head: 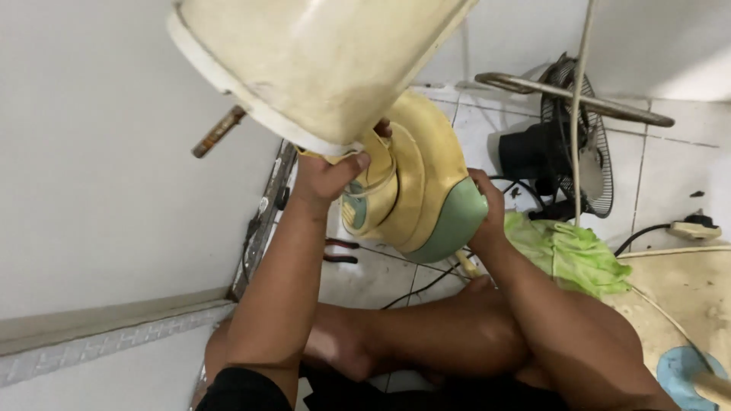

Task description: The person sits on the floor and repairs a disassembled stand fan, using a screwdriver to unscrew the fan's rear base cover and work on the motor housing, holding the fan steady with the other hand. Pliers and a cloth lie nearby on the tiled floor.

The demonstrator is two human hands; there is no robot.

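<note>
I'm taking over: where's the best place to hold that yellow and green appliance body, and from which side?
Hold the yellow and green appliance body from both flanks, as the left hand and right hand do now: it is rounded and tilted, and the cream tub makes it top-heavy, so opposing grips likely steady it best.

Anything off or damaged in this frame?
Yes: the yellow-and-green appliance, held by left hand and right hand, is tipped sideways. A fan guard lies detached on the floor tiles.
</note>
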